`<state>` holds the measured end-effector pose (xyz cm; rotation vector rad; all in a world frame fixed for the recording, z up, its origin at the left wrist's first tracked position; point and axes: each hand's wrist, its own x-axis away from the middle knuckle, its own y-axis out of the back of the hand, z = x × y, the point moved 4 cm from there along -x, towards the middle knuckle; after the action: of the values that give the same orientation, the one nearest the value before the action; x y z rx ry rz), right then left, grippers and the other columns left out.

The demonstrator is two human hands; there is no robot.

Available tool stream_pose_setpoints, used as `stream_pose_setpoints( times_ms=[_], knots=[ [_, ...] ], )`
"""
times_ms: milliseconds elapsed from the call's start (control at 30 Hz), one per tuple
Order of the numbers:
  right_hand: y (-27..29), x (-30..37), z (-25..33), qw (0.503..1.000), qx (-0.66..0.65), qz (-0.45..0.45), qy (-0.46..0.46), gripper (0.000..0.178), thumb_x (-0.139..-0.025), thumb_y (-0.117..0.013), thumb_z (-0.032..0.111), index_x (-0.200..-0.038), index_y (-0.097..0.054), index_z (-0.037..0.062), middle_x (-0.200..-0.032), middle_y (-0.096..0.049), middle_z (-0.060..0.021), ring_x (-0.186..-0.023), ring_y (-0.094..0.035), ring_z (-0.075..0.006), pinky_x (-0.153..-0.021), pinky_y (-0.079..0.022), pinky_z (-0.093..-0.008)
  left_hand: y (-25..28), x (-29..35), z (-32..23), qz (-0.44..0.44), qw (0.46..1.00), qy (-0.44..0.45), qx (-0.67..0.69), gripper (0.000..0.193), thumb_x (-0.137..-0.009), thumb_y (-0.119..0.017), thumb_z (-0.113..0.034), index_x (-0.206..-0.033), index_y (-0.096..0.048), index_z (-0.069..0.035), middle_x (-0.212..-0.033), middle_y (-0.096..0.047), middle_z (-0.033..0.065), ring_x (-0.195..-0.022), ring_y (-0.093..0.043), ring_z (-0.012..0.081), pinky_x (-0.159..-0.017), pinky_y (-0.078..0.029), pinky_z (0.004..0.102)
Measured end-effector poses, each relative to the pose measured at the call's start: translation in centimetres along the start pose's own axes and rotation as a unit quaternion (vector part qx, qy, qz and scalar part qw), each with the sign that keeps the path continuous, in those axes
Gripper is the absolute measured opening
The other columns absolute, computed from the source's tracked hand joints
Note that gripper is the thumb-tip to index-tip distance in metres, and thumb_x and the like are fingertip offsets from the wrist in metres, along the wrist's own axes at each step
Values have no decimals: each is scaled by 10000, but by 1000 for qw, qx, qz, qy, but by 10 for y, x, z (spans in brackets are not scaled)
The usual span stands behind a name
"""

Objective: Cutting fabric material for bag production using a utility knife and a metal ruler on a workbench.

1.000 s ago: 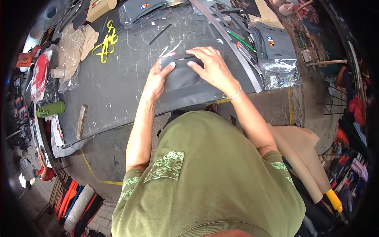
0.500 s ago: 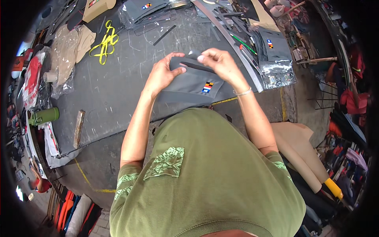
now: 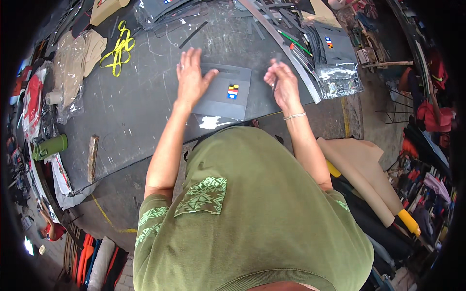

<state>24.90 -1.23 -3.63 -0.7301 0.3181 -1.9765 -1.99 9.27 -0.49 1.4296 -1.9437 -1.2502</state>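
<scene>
A flat grey panel (image 3: pixel 213 94) with a small multicoloured flag patch (image 3: pixel 233 91) lies on the dark table near its front edge. A long slot shows near the panel's far edge. My left hand (image 3: pixel 191 80) is open over the panel's left side, fingers spread and thumb pointing right. Whether its palm touches the panel cannot be seen. To the right of the panel, apart from it, my right hand (image 3: pixel 283 85) is raised with its fingers curled together. Its fingertips are blurred, and what they hold, if anything, is hidden.
A long metal ruler (image 3: pixel 291 58), a green pencil (image 3: pixel 296 42) and dark strips lie at right, beside similar panels in plastic (image 3: pixel 336 60). Yellow tape (image 3: pixel 118 53), a green bottle (image 3: pixel 50 147) and a worn wooden stick (image 3: pixel 92 159) are at left. Brown sheet material (image 3: pixel 357 174) stands beside me.
The panel was raised and bent between both hands; now it lies flat. My right hand has let go of it and moved right. My left hand has opened and shifted slightly left.
</scene>
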Motion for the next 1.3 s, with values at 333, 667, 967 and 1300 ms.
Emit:
stream_pose_setpoints(
  times_ms=[333, 667, 967, 1300],
  knots=[
    [-41, -9, 7, 794, 460, 390, -74, 79, -934, -709, 103, -931, -743, 32, -737, -703, -24, -609, -640, -109, -570, -540, -281, -5, 99, 9, 54, 994, 99, -13, 850, -857, -817, -414, -1508, -442, -16, -1631, -243, 312, -1542, -196, 480, -1248, -180, 606],
    [-99, -121, 142, 662, 669, 120, 316, 599, -945, -711, 454, -1352, -658, 18, -1322, -691, -198, -1193, -681, -268, -1007, -516, -352, 6, 97, 7, 38, 991, 121, -32, 897, -846, -844, -316, -1545, -375, -8, -1587, -349, 284, -1512, -288, 451, -1238, -251, 554],
    [47, -98, 95, 586, 796, -75, 130, 580, -797, -829, 365, -1310, -695, 130, -1235, -675, -223, -1167, -665, -376, -1011, -517, -441, 25, 69, 49, 22, 973, 132, 186, 479, -911, -634, 39, -1366, -638, -110, -1188, -677, 137, -1043, -689, 300, -925, -558, 370],
    [74, -116, 101, 605, 788, -83, 74, 599, -747, -854, 412, -1226, -724, 77, -1227, -698, -222, -1180, -664, -360, -1012, -523, -440, 45, 13, 168, -25, 966, 92, -240, 749, -990, -500, -660, -1585, -389, -219, -1672, -330, 45, -1571, -224, 316, -1249, -160, 622]
  ],
)
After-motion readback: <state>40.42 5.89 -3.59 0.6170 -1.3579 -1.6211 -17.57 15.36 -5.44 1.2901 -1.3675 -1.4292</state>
